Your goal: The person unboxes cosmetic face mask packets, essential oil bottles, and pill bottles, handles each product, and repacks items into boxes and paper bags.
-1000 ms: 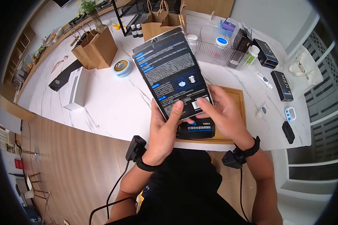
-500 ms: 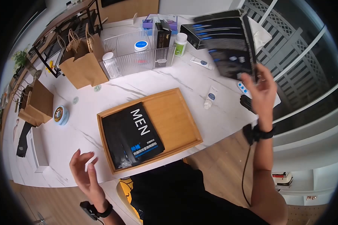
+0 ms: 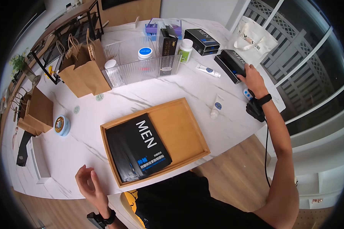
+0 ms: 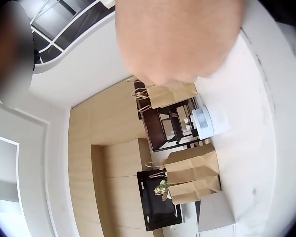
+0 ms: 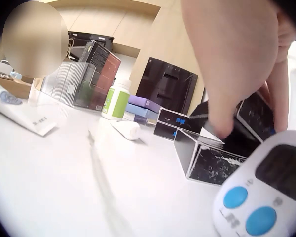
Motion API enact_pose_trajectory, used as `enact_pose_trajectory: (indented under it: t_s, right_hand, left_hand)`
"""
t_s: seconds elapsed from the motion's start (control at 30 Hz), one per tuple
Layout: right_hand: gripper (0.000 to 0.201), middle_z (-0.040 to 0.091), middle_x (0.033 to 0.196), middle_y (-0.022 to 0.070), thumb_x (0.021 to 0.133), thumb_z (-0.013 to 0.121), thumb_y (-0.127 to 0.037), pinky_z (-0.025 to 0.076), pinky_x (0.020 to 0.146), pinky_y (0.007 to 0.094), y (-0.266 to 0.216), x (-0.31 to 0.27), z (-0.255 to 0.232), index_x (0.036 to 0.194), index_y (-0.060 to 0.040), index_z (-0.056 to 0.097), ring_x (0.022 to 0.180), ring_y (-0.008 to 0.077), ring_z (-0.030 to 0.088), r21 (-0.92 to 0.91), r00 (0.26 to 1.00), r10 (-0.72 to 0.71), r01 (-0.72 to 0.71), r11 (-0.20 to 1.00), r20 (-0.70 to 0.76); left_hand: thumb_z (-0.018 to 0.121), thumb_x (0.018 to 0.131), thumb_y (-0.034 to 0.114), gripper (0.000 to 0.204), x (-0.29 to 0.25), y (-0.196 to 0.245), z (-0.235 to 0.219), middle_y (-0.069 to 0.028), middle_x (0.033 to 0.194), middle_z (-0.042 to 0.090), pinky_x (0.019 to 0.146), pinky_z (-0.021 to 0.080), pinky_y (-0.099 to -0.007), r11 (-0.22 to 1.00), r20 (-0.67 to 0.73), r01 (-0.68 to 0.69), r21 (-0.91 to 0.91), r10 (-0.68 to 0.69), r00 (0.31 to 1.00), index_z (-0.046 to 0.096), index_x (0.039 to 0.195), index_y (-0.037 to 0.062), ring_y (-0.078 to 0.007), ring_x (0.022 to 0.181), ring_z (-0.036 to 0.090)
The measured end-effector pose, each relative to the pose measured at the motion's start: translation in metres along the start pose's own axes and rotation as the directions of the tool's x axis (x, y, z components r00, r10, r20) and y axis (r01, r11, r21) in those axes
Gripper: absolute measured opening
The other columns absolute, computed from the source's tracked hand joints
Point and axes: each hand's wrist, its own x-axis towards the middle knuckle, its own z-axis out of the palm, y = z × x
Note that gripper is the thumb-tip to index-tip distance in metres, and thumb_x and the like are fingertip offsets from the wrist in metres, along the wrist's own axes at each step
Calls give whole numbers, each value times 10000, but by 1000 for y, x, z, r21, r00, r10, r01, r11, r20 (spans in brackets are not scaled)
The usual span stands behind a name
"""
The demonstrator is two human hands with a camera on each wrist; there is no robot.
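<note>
- The room: wood-coloured floor [image 3: 233,162] below, a dark window [image 3: 317,49] with pale frames on the right, and a dark rack [image 3: 65,30] behind the table.
- The white table [image 3: 179,86], veined in grey like marble (its near edge curves in this wide view), bears all the goods.
- The wooden tray [image 3: 181,133] lies near the table's front edge, slightly turned; its right part is bare wood.
- Two groups of brown paper bags [image 3: 86,78] stand at the left and back left, handles up.
- The clear ribbed organizer [image 3: 137,72] sits at the back, holding white jars; a white bag [image 3: 252,42] slumps at the far right.
- The black MEN pouch [image 3: 135,149] lies flat in the tray's left part.
- The held black box [image 3: 235,61], at the table's right side, is in the right hand [image 3: 254,80], which grasps it between thumb and fingers; a lower black box [image 3: 224,69] lies beneath or against it (I cannot tell which).
- The left hand [image 3: 91,187] hovers left of the tray, released, fingers loosely bent.
- The green-labelled bottle [image 3: 185,51] stands beside the organizer; the round blue tin [image 3: 62,126] sits left.
- Two white tubes [image 3: 209,71] lie between tray and boxes; the white timer [image 5: 251,197] is near the right wrist.
</note>
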Motion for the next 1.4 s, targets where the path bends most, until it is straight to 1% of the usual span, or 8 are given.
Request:
enact_pose_trajectory:
  t_s: [0.13,0.63,0.7,0.9,1.07,1.17,1.27,1.4]
  right_hand:
    - [748,665,1027,200,784,669,-701,554,773,448,-18,8,-25,1018,9,685,930,370,684,-29,998,20,-18,999,62]
    - [1152,586,1310,296,557,776,-702,463,1029,401,-87,198,40,1400,28,486,1231,405,574,194,942,111,-179,964,318]
    - [1139,511,1365,324,538,738,-698,446,1053,437,-83,197,32,1377,34,497,1248,435,540,206,979,140,-170,964,149]
    - [836,624,1187,228,721,852,-495,479,938,353,-88,77,-80,1276,55,554,1047,279,629,543,909,7,242,804,-416]
    - [867,524,1296,117,639,878,-345,409,1029,380,-186,-111,-132,1336,-19,479,1190,245,530,818,906,-254,417,395,-339]
    - [932,516,1277,157,517,945,-317,395,1038,405,-251,-178,-125,1290,-40,504,1229,310,507,929,851,-459,347,125,-256]
    - [897,486,1338,196,545,958,-292,400,1047,417,-312,-211,-122,1285,-48,512,1259,352,493,971,801,-554,232,-64,-228]
    - [909,450,1453,240,560,974,-384,370,1100,431,-347,-221,-113,1275,-32,538,1345,370,460,936,698,-627,303,-180,-346]
  left_hand:
    - [590,979,102,247,-2,-3,0,-108,992,623,919,460,-332,1000,-36,17,-26,-18,999,571,1197,-13,-186,944,587]
    - [599,978,94,188,-3,3,4,-118,969,634,892,483,-322,995,-90,96,3,-95,991,591,1104,-46,-184,914,605]
    - [598,975,79,173,-2,2,4,-110,957,639,885,482,-318,998,-81,63,-17,-64,995,596,1096,-45,-180,911,604]
    - [608,941,-4,179,-3,2,4,-102,949,640,861,482,-300,999,-101,-29,-26,26,995,607,1116,-42,-170,895,609]
    - [668,878,58,248,-9,12,2,-144,1057,622,917,486,-365,954,-102,-190,-231,171,980,598,1087,-56,-233,1001,604]
    - [778,834,309,679,-23,46,8,-183,1193,601,1001,454,-403,678,97,-31,-734,149,984,480,1312,-71,-291,1170,579]
    - [747,700,727,1241,-65,13,-14,-204,1559,331,1178,282,-495,652,443,338,-679,-3,896,213,1554,1,-356,1437,337]
    - [914,661,416,968,-43,43,-38,-171,1335,562,1084,394,-453,377,428,376,-846,59,902,477,1399,-34,-318,1283,504]
